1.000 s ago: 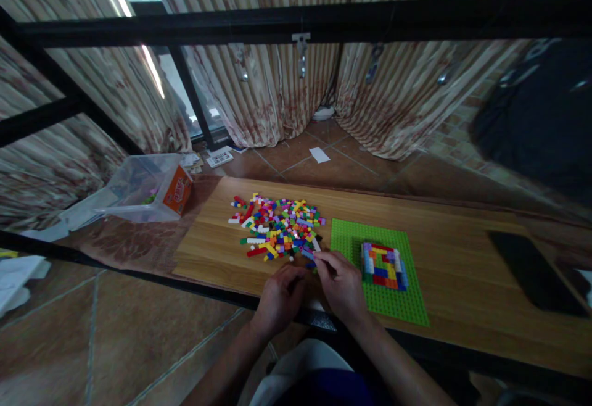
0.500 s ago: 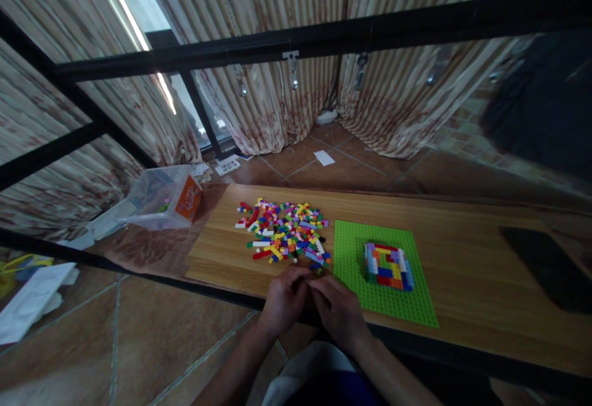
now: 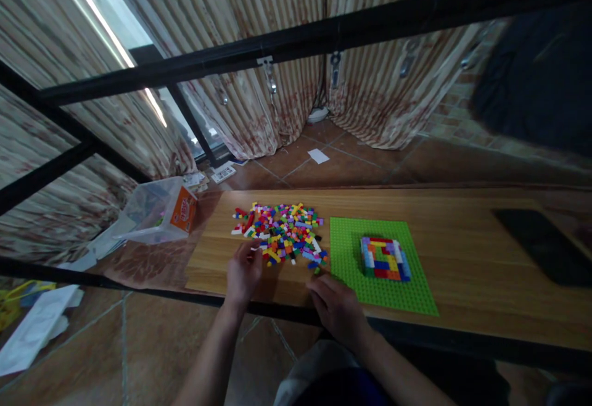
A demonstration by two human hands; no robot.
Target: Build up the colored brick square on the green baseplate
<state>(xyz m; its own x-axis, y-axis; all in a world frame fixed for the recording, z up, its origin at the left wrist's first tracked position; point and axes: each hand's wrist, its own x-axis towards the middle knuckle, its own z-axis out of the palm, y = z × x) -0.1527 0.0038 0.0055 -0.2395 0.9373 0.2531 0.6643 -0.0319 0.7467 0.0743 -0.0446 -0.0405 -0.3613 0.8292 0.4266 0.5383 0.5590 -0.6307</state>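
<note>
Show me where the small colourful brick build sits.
Head view: the brick build sits on the green baseplate, right of the brick pile, beyond the right hand.

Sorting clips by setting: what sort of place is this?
Probably a room in a home, used as a hobby corner. Striped curtains hang over a window, the tiled floor is terracotta, and a wooden table holds a pile of toy bricks beside a green baseplate.

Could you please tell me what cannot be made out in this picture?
Head view: whether the left hand grips a brick at the brick pile; too small and dim.
Head view: anything under the right hand; its back hides it.
Head view: the clear box contents; blurred.
</note>
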